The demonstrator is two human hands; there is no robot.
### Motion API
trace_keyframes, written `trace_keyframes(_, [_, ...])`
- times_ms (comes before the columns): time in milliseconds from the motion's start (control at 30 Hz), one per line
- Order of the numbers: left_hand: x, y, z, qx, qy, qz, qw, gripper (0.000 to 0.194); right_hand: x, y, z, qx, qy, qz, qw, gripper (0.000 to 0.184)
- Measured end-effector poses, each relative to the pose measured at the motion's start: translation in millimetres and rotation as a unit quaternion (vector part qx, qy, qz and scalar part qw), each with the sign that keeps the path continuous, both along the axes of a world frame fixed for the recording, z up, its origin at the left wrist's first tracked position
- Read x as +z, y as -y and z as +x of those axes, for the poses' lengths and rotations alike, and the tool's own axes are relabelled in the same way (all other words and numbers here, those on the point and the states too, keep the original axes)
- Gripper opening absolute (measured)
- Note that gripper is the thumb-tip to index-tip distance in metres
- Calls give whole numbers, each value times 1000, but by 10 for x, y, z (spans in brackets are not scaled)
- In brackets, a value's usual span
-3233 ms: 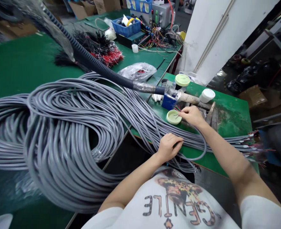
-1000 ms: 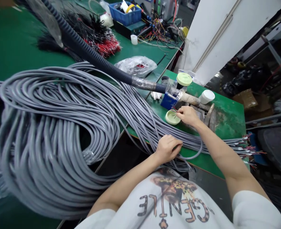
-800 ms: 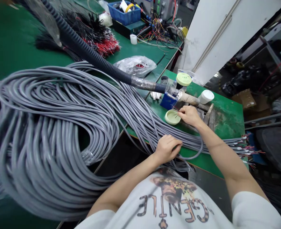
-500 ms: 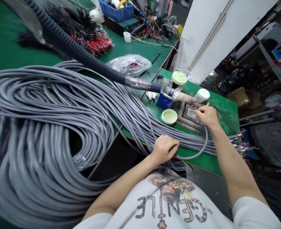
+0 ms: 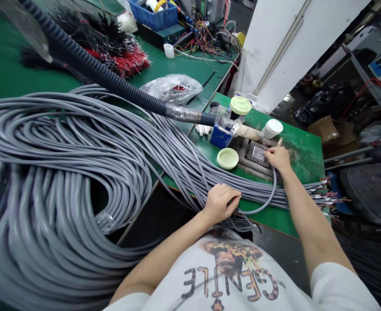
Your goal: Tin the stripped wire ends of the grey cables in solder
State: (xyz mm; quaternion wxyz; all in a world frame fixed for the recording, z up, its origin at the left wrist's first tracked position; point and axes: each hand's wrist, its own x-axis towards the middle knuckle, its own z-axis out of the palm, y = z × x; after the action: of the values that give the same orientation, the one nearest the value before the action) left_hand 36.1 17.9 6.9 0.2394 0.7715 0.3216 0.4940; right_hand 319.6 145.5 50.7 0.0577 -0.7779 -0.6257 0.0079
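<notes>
My right hand (image 5: 279, 159) is closed in a pinch on the end of a grey cable (image 5: 273, 188). Thin coloured wires (image 5: 264, 149) stick out of that end, above the shiny square surface (image 5: 257, 152) of a small metal pot, probably a solder pot; whether they touch it I cannot tell. From this hand the cable curves down and back toward my left hand (image 5: 221, 202). That hand lies with curled fingers against the near side of a long bundle of grey cables (image 5: 190, 160). What its fingers hold, if anything, is hidden.
A black corrugated hose (image 5: 112, 82) crosses above the bundle, its pale nozzle (image 5: 250, 132) beside the pot. Around the pot stand a pale green dish (image 5: 227, 159), a white-lidded jar (image 5: 272, 128) and a blue box (image 5: 221, 136). Large cable coils (image 5: 48, 203) fill the left.
My right hand has shifted slightly left with the cable end, and the cable's loop has moved along with it. My left hand keeps its place; the whole view has drifted a little.
</notes>
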Motion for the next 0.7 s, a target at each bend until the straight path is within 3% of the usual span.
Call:
trace_keyframes(100, [-6,-1,0,0,7,-2,1000,8,83,46,-8,3,-18,4,1000,32])
trace_keyframes(200, [-2,8,-4,-2,17,-11,1000,8,291,190,-108,21,-96,20,995,35])
trace_keyframes(300, [39,5,11,-6,66,-46,997,8,576,407,-364,50,-269,51,961,33])
trace_keyframes(367, [98,-25,50,4,137,-118,983,9,759,552,-601,80,-342,53,935,30])
trace_keyframes(433, [180,-80,116,7,236,-233,943,14,905,673,-846,121,-375,35,918,29])
trace_keyframes(533, [329,-183,242,-46,407,-376,831,34,1036,805,-1141,189,-389,6,901,29])
trace_keyframes(600, [426,-241,317,-68,500,-392,769,37,1068,854,-1259,233,-385,-9,893,31])
trace_keyframes(700, [545,-301,386,-82,563,-382,729,29,1048,851,-1327,272,-382,-11,883,32])
